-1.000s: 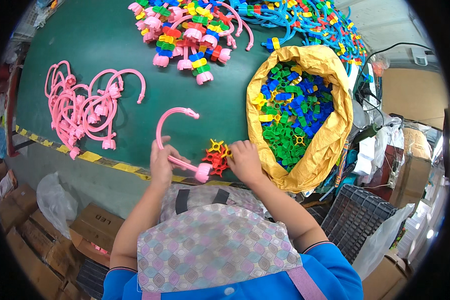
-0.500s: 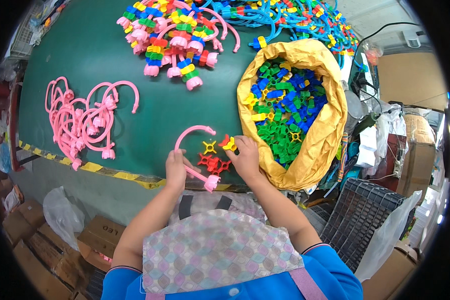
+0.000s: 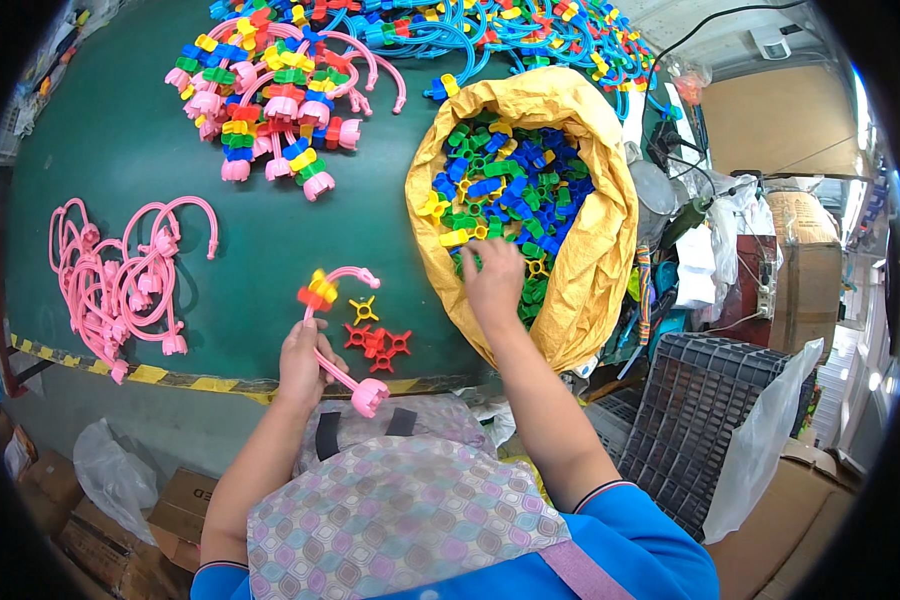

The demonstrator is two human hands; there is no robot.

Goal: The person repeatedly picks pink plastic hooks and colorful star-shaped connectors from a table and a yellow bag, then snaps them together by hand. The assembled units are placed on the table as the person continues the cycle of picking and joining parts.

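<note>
My left hand point(image 3: 303, 360) grips a pink curved plastic stem point(image 3: 342, 380) near the table's front edge; a red and a yellow piece point(image 3: 316, 291) sit threaded on its upper part. Loose red and yellow star pieces point(image 3: 375, 339) lie on the green table just right of that hand. My right hand point(image 3: 494, 282) reaches into the yellow sack point(image 3: 595, 250), its fingers down among the green, blue and yellow pieces point(image 3: 505, 185). Whether those fingers hold a piece is hidden.
A pile of bare pink stems point(image 3: 120, 285) lies at the left. Finished pink stems with coloured pieces point(image 3: 270, 95) sit at the back, blue ones point(image 3: 500, 30) behind them. A black crate point(image 3: 715, 400) and cardboard boxes point(image 3: 785, 130) stand to the right.
My right hand left the star pieces beside the stem and moved up right into the sack. The stem now carries a red and a yellow piece, and my left hand has tilted it.
</note>
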